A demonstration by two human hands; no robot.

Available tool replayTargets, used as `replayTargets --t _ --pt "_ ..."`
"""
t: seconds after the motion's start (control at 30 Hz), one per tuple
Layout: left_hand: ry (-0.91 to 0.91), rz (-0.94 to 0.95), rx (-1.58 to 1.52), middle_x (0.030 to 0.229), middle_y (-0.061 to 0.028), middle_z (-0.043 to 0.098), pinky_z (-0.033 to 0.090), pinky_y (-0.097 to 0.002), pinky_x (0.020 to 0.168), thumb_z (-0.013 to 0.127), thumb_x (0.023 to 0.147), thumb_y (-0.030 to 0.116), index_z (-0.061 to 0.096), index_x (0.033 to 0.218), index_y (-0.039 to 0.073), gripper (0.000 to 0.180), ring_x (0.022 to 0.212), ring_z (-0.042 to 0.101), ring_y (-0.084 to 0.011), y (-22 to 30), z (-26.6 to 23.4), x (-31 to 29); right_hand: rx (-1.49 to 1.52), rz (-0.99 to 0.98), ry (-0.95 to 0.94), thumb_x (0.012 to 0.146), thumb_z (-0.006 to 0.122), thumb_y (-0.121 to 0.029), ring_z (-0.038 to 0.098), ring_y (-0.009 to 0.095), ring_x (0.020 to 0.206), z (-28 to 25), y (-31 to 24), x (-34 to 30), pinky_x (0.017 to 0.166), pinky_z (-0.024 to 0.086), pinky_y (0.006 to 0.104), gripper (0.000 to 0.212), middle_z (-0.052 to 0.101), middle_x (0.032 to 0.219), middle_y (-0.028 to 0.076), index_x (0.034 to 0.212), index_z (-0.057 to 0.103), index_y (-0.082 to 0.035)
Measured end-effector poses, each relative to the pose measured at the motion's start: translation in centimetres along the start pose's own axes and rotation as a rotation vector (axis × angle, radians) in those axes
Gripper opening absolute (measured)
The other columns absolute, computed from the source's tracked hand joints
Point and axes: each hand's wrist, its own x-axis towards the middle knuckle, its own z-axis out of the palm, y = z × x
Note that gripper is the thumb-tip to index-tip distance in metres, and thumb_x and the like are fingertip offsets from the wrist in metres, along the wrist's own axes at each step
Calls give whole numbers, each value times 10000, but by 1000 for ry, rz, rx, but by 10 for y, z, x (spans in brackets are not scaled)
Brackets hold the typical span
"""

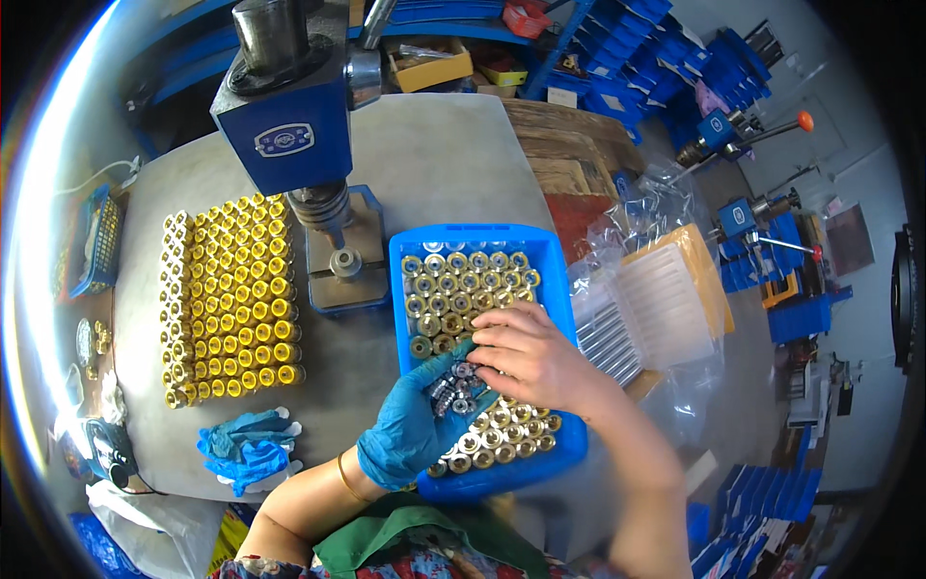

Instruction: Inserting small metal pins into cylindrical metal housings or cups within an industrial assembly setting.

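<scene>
My left hand [410,425], in a blue-green glove, is cupped palm up around several small shiny metal fittings [455,390]. Bare and curled, my right hand [531,357] reaches over that palm with its fingertips by the glove's fingers; whatever they pinch is hidden. Both hands are above a blue plastic bin [571,289]. Inside it, brass-coloured round fittings [470,281] stand upright in rows, some of them with dark or silvery centres. My hands cover the middle of the bin.
A blue bench press [280,135] stands behind the bin, a small round piece on its base. Left of it are rows of brass-and-silver fittings [236,299]. Crumpled blue gloves [249,449] lie nearer me. Plastic bags and a clear tray [666,304] are to the right.
</scene>
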Motion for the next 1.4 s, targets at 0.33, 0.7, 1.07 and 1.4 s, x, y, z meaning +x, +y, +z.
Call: replayTargets --t 0.33,0.7,1.07,1.4 --pt "3 -47 -11 1072 -98 641 526 -370 913 392 997 189 547 1176 28 287 968 639 -204 -3 -1 4 43 62 46 780 693 -146 544 226 1125 1 -3 -1 959 381 389 170 638 1044 59 928 682 -63" --pt "-39 -29 -95 1115 -188 594 439 -428 1029 446 967 153 504 1215 -55 329 1070 580 -291 -8 -9 17 4 271 107 782 671 -122 553 237 1104 27 57 -4 942 400 383 133 636 1054 71 882 632 -43" --pt "18 19 -42 1192 -133 588 443 -402 1029 420 980 185 513 1244 -14 343 1109 575 -236 -4 -3 14 113 272 165 790 698 -172 544 209 1124 15 32 -10 959 387 392 128 668 974 43 867 698 -70" --pt "0 -33 -19 1066 -104 629 515 -347 888 420 977 193 550 1187 14 304 978 614 -200 -13 -7 14 27 57 5 771 712 -168 549 196 1122 0 6 -20 966 379 399 147 659 992 21 886 700 -77"
